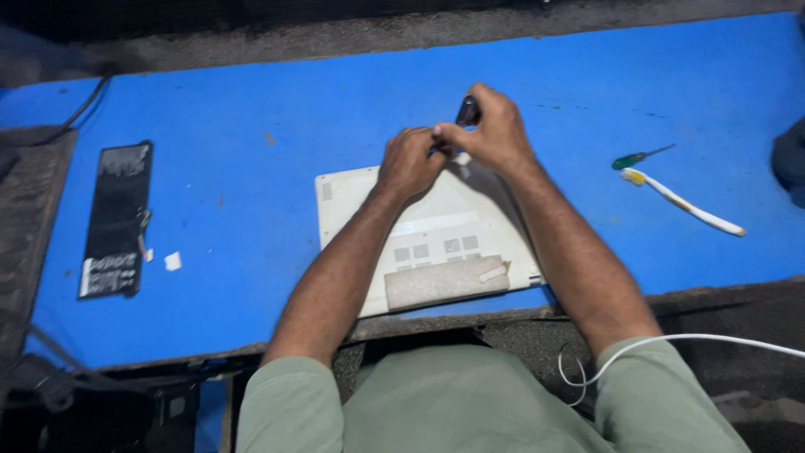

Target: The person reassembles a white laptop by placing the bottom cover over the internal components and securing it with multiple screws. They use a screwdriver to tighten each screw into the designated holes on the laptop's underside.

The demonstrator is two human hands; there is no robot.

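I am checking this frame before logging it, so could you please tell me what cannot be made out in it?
- Head view: the tip of the dark tool is hidden by the right hand and left hand.
- The laptop far edge is covered by both hands; its near edge by the forearms.
- The white cable runs off the right edge.
- The battery label is too blurred.
- The dark thing at the right edge is cut off.

The table [251, 101] is bright blue with a worn dark edge. Under the fingers [436, 134] lies a white laptop [436, 226] with grey square marks and a dull beige patch. The tool [467, 111] at the fingertips is black. Right of the fingers are a green-handled screwdriver [637, 157] and a white toothbrush [683, 201] with a yellow head. Far left of them lies a black battery [117, 218] with white labels. Sleeves [289, 403] are sage green; the cable [704, 340] is white.
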